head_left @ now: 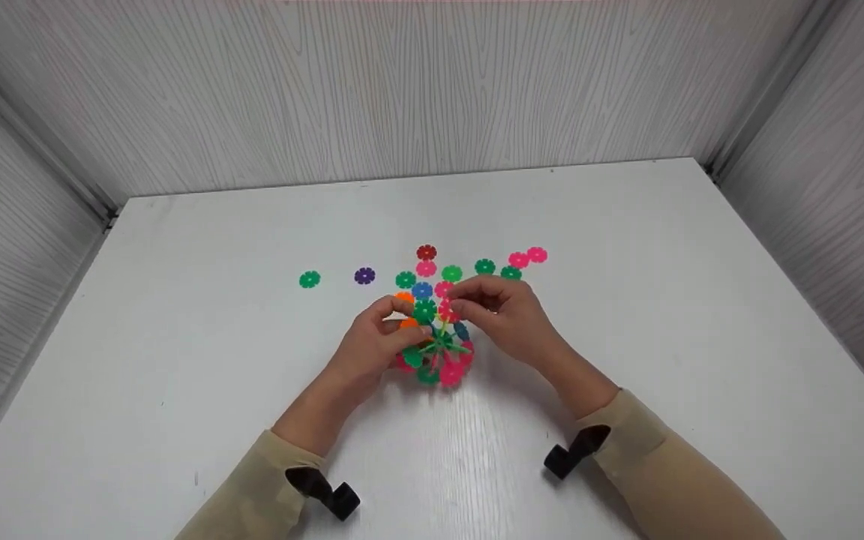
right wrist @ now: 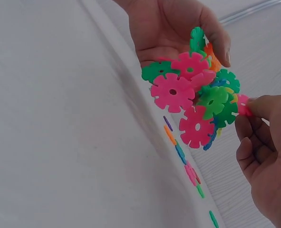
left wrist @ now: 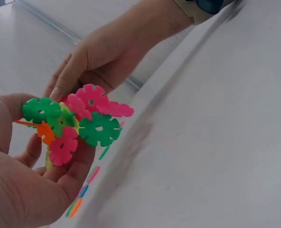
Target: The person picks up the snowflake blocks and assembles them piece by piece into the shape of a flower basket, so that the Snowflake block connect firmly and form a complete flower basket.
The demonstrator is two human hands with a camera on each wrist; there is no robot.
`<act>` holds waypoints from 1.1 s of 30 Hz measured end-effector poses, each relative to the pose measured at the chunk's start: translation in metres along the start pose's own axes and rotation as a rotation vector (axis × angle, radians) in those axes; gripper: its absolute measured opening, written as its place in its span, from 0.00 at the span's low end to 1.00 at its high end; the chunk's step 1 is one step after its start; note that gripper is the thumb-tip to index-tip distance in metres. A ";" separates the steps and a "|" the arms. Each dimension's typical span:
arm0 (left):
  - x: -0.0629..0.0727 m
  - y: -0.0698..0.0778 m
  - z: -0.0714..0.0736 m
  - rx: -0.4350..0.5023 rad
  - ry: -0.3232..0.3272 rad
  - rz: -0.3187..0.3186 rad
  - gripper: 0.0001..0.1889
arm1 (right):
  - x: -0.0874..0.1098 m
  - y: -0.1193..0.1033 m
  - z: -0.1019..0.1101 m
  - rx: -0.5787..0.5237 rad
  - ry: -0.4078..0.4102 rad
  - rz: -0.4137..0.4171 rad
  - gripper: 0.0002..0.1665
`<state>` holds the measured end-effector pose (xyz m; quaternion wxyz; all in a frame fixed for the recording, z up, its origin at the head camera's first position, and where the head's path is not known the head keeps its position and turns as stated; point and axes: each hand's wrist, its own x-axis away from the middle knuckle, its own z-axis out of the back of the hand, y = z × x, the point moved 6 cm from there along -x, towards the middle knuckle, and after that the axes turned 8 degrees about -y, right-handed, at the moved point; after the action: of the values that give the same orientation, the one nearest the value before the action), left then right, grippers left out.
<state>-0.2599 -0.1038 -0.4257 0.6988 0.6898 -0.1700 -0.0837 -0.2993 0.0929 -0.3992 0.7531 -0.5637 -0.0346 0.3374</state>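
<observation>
A cluster of interlocking plastic snowflake discs (head_left: 443, 341), in pink, green, orange, yellow and blue, is held above the white table. My left hand (head_left: 372, 345) grips it from the left side, thumb and fingers around its edge discs. On the opposite side, my right hand (head_left: 518, 319) pinches a pink snowflake disc (right wrist: 243, 104) between thumb and fingertips. That disc meets the cluster beside a yellow piece in the right wrist view; whether its slot is engaged cannot be seen. The left fingers are partly hidden behind the cluster in the left wrist view.
Loose discs lie flat on the table (head_left: 177, 360) beyond the hands, among them a green disc (head_left: 310, 279), a purple disc (head_left: 364, 275), a dark red disc (head_left: 426, 252) and a pink disc (head_left: 537, 254). Wood-grain panels (head_left: 402, 90) enclose the back and sides.
</observation>
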 end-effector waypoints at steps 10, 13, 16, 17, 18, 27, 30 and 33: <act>-0.002 -0.003 0.009 0.096 0.117 0.011 0.19 | -0.003 0.006 0.016 -0.057 0.058 -0.013 0.13; -0.002 -0.004 0.021 0.142 0.208 0.000 0.18 | -0.005 0.016 0.026 -0.048 0.099 -0.074 0.13; -0.003 -0.009 0.033 0.181 0.271 -0.005 0.17 | -0.011 0.029 0.029 -0.012 0.091 -0.152 0.15; -0.003 -0.011 0.036 0.199 0.285 -0.007 0.17 | -0.013 0.034 0.029 0.004 0.079 -0.177 0.16; -0.004 -0.013 0.038 0.215 0.299 -0.004 0.17 | -0.016 0.038 0.028 0.017 0.063 -0.203 0.17; -0.007 -0.026 0.046 0.280 0.371 0.050 0.18 | -0.036 0.068 0.015 0.136 -0.117 -0.383 0.23; -0.009 -0.026 0.045 0.287 0.372 0.053 0.17 | -0.040 0.069 0.014 0.227 -0.159 -0.362 0.24; -0.010 -0.025 0.043 0.291 0.369 0.054 0.17 | -0.042 0.069 0.014 0.328 -0.208 -0.350 0.23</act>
<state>-0.2812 -0.1410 -0.4524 0.6134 0.7819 -0.0682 0.0880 -0.3699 0.0910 -0.4401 0.8737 -0.3819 -0.1536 0.2591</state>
